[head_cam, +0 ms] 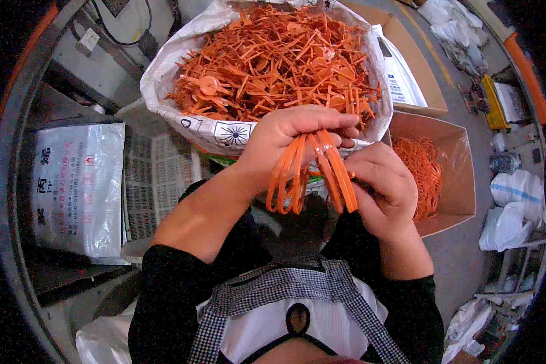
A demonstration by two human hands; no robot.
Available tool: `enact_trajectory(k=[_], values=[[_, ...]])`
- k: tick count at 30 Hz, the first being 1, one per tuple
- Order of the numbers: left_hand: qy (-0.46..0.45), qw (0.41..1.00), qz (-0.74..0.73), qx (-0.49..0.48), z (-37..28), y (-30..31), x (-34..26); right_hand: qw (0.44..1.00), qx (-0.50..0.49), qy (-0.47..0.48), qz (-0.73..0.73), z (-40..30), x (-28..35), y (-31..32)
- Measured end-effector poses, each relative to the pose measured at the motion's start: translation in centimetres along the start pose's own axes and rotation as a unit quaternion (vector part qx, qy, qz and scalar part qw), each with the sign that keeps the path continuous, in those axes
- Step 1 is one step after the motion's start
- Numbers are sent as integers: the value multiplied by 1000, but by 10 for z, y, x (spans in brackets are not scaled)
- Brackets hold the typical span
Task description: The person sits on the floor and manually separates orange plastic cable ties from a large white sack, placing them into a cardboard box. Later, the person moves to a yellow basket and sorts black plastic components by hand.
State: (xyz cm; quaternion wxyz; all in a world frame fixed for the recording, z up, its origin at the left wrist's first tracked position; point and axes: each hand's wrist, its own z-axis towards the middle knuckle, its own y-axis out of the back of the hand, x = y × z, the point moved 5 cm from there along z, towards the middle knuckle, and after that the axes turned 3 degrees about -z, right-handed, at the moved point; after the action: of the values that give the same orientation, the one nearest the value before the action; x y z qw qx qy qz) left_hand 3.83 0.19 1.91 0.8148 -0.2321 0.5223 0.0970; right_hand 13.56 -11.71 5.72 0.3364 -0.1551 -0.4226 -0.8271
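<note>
Several thin orange plastic rings (295, 175) hang from my left hand (295, 125), whose fingers curl over their upper edges. Close by on the right, my right hand (384, 186) has its fingertips at the outermost ring, pinching a small orange piece there; the exact grip is partly hidden. Just beyond both hands stands a white woven sack (168, 98) with a rolled-down rim. It is heaped with orange plastic scraps (273, 63), a tangle of short sticks and round discs.
At right, a cardboard box (455, 182) holds many orange rings (416, 175). Behind it is another cardboard box (430, 91) with a white printed bag (402, 84). A printed silvery-white sack (82, 191) lies at left beside a perforated panel (164, 182). White bags (514, 195) line the far right.
</note>
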Motion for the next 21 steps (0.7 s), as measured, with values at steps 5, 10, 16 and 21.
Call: enact_trajectory(k=[5, 10, 16, 21], values=[[1, 998, 66, 18, 1, 6, -1, 985, -54, -122, 108, -8, -12, 8], [37, 993, -97, -55, 1, 1, -4, 931, -183, -182, 258, -17, -28, 20], [217, 971, -98, -10, -5, -10, 12, 954, -174, -118, 216, -21, -33, 9], [276, 950, -144, -6, -8, -8, 16, 969, -162, -102, 158, -21, -28, 13]])
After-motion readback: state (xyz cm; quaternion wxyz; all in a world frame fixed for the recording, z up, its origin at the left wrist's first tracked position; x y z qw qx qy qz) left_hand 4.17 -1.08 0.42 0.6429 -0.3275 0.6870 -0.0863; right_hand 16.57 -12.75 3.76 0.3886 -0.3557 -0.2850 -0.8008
